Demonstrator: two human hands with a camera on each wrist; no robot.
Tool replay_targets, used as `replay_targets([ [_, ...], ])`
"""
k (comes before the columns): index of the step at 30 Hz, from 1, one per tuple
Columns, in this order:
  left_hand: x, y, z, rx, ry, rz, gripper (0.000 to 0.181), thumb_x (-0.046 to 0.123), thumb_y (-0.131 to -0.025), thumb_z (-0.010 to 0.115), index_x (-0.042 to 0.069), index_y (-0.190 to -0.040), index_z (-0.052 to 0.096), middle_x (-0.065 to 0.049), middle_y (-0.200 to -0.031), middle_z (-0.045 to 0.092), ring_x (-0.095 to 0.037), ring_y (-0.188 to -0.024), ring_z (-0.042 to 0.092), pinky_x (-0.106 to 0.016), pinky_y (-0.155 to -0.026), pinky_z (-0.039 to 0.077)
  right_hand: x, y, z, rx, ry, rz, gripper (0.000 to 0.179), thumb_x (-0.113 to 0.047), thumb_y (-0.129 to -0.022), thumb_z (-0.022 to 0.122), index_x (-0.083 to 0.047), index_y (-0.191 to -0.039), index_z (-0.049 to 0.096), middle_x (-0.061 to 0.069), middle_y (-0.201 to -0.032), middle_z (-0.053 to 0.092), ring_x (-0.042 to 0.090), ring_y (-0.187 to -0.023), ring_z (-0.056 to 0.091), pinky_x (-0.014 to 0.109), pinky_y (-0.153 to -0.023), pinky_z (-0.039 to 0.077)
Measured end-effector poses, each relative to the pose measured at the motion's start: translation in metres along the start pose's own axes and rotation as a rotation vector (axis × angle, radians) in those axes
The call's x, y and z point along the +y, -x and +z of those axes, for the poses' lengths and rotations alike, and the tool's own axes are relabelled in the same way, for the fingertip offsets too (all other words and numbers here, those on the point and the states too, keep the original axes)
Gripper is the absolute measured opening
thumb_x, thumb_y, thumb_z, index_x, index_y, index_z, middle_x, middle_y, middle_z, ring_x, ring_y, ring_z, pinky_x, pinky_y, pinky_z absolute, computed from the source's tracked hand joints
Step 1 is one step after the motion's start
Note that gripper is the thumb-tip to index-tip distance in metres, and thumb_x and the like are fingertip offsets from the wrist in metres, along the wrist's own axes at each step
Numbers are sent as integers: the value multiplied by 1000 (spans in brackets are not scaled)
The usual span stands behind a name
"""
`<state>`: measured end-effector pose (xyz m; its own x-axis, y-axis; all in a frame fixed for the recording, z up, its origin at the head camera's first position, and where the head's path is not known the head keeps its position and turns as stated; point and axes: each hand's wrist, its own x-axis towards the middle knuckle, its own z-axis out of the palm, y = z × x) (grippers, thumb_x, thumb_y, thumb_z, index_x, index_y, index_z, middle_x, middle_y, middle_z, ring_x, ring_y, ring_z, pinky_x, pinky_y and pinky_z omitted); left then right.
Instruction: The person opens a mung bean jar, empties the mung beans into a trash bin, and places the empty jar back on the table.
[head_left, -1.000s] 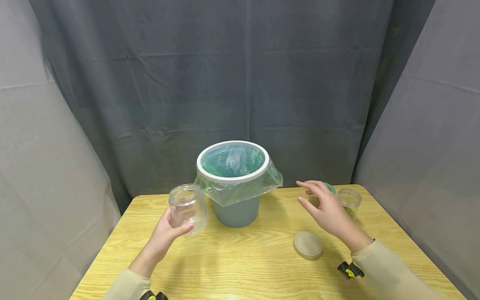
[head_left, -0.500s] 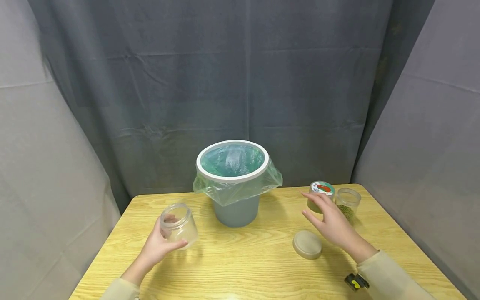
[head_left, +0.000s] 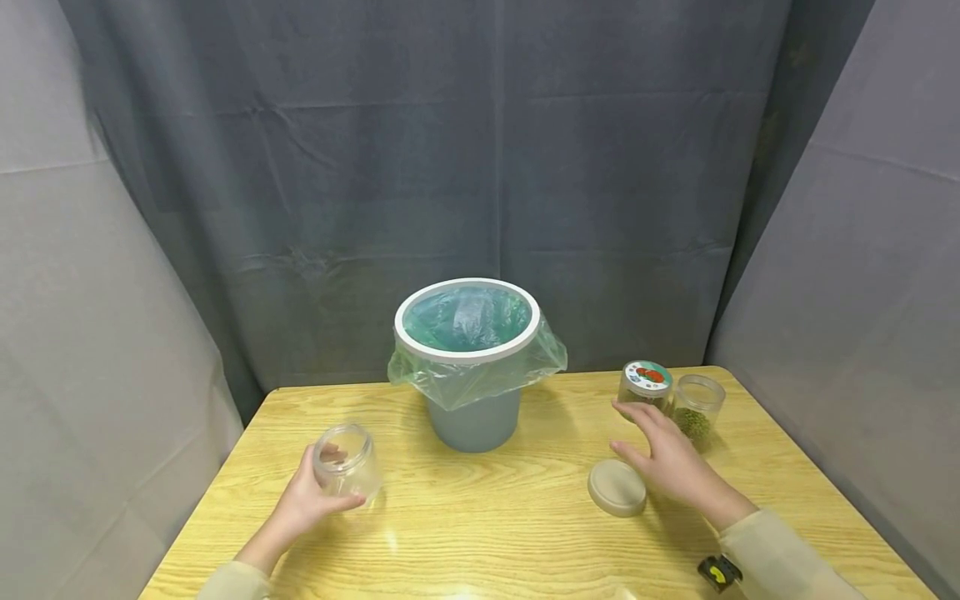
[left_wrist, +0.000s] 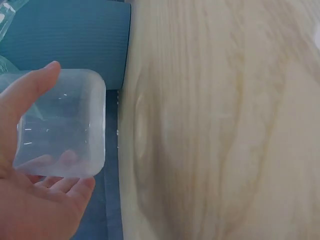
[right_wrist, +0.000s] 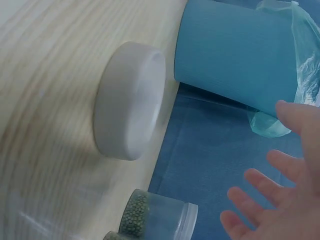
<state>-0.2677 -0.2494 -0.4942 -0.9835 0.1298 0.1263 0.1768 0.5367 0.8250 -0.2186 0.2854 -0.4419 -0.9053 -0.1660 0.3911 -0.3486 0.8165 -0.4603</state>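
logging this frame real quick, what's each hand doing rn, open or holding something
Left hand: holding the clear jar, thumb and fingers around it.
Right hand: open, holding nothing.

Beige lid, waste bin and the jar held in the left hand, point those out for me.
Beige lid (head_left: 616,483): head view, upper face.
Waste bin (head_left: 474,425): head view, lower outer wall.
Held jar (left_wrist: 72,122): left wrist view, clear side wall.

A hand could pass over the table (head_left: 487,533) between the held jar (head_left: 358,479) and the lid (head_left: 617,488), but the bin (head_left: 474,423) blocks the way behind, and the capped jar (head_left: 647,377) and grain jar (head_left: 696,417) crowd the corner beyond the right hand (head_left: 666,454).
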Motion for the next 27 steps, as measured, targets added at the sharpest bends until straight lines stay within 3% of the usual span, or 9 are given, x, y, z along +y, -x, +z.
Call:
replay_targets([
  [12, -11, -2, 3, -3, 1, -55, 94, 14, -69, 96, 1, -137, 33, -24, -140, 52, -42, -129, 55, -48, -109, 44, 1, 7, 7, -26, -14, -28, 59, -21, -97, 73, -4, -149, 50, 23, -145, 51, 49, -130, 52, 70, -101, 44],
  [27, -24, 0, -2, -65, 28, -106, 99, 15, -72, 95, 2, -141, 25, -26, -147, 41, -47, -136, 46, -58, -114, 38, 0, 9, 9, -47, -7, -23, 60, -26, -99, 71, -6, -150, 48, 22, -147, 49, 51, -133, 48, 73, -101, 41],
])
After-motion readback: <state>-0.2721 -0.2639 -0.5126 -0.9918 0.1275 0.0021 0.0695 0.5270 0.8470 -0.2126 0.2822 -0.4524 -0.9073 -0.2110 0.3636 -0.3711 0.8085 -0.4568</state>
